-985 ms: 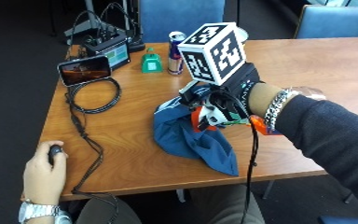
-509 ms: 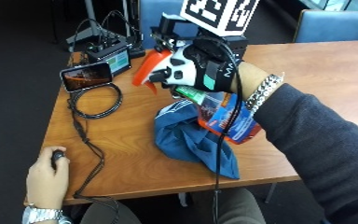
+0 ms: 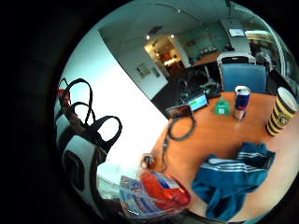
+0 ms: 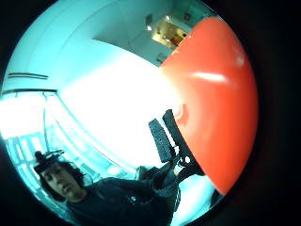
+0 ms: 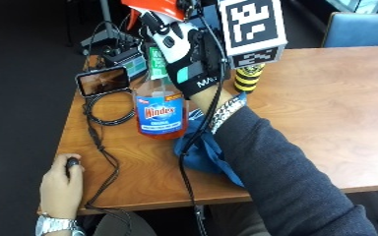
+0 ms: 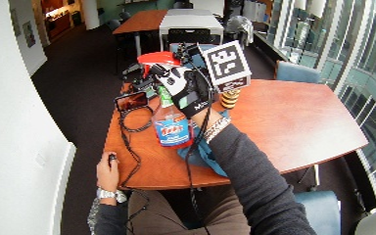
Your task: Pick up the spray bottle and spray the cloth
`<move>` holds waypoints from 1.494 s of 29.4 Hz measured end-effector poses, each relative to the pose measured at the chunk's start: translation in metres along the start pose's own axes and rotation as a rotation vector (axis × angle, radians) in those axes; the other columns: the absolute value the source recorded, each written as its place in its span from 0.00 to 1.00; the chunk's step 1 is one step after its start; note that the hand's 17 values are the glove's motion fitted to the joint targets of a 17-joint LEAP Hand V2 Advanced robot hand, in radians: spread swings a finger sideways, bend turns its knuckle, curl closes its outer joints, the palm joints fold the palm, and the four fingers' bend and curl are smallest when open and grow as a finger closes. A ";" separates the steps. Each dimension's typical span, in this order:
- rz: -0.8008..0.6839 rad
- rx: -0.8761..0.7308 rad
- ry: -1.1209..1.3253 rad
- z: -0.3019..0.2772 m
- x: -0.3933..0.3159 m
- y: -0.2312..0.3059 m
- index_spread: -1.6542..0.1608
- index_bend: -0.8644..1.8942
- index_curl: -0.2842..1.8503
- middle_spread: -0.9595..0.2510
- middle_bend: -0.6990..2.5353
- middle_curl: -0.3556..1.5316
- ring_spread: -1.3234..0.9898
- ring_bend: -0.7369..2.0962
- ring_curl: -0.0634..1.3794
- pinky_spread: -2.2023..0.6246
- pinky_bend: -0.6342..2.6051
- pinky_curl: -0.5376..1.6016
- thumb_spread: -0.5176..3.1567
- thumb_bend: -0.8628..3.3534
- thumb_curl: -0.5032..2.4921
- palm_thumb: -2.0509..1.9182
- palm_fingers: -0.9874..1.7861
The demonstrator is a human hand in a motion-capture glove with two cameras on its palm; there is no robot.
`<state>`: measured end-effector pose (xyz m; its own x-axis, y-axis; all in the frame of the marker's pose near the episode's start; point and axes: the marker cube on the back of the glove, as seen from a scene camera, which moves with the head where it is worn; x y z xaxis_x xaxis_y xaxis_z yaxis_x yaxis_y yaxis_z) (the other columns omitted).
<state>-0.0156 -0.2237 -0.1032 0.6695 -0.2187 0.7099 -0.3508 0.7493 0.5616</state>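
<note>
Gloved right hand (image 5: 186, 54) sits at upper centre of the outside view, fingers curled round the neck of the spray bottle (image 5: 161, 105) just under its orange trigger head. Bottle is lifted above the desk (image 5: 320, 108), upright or nearly so. Body is clear plastic, flat-shouldered, holding orange-red liquid, with a blue and white printed label low on the front and a green band on the neck.

Cloth (image 5: 205, 147) lies on the desk at frame centre, partly under the forearm: soft blue fabric, crumpled into folds. The little finger side palm view adds what the outside view hides: white stripes along the cloth's (image 3: 233, 179) edge, and the bottle's (image 3: 156, 191) base and label at lower centre, close to the palm.

Thumb side palm view is filled on its right half by a smooth glossy orange dome, probably the bottle's trigger head (image 4: 216, 103), though that frame alone does not settle it.

Desk top is warm wood grain with a rounded edge. Behind the hand stands a cup (image 5: 248, 78) with yellow and black stripes. At upper left, a phone (image 5: 102, 81) is propped with its screen lit, and a black cable (image 5: 100, 142) coils and trails down to the bare left hand (image 5: 61, 184) at lower left. A slim can (image 3: 241, 102) and a small green object (image 3: 223, 108) show only in the little finger side view.
</note>
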 end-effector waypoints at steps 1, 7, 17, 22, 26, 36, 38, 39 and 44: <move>-0.002 0.037 0.008 0.001 0.010 -0.002 0.75 0.39 0.36 0.61 0.41 0.44 0.48 0.49 0.34 0.67 0.32 0.43 0.48 0.20 0.26 0.65 0.87; -0.004 0.234 0.076 0.010 0.063 0.000 0.75 0.39 0.36 0.61 0.41 0.44 0.48 0.49 0.34 0.67 0.32 0.43 0.48 0.20 0.26 0.65 0.87; 0.078 0.253 0.152 0.026 0.130 0.029 0.75 0.38 0.36 0.62 0.41 0.44 0.48 0.49 0.34 0.67 0.32 0.43 0.48 0.20 0.26 0.65 0.87; 0.063 0.240 0.203 0.030 0.138 0.035 0.75 0.38 0.36 0.62 0.41 0.44 0.48 0.49 0.34 0.67 0.32 0.43 0.48 0.20 0.26 0.65 0.87; 0.037 0.250 0.210 0.029 0.133 0.038 0.75 0.38 0.36 0.62 0.41 0.44 0.49 0.49 0.34 0.67 0.32 0.43 0.48 0.20 0.26 0.65 0.87; -0.030 0.300 0.225 0.026 0.113 0.031 0.75 0.39 0.37 0.61 0.41 0.44 0.48 0.49 0.34 0.67 0.32 0.43 0.48 0.20 0.26 0.65 0.87; -0.036 0.310 0.231 0.025 0.111 0.029 0.75 0.40 0.37 0.61 0.41 0.44 0.48 0.49 0.34 0.67 0.32 0.43 0.48 0.20 0.26 0.65 0.87; -0.040 0.317 0.236 0.024 0.110 0.029 0.75 0.40 0.37 0.61 0.41 0.44 0.48 0.49 0.34 0.67 0.32 0.43 0.48 0.20 0.26 0.65 0.87; -0.035 0.324 0.242 0.025 0.114 0.035 0.75 0.40 0.37 0.61 0.41 0.44 0.47 0.49 0.34 0.67 0.32 0.43 0.48 0.20 0.26 0.65 0.87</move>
<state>0.0319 -0.2382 0.0078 0.8060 -0.0586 0.5890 -0.4872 0.4994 0.7164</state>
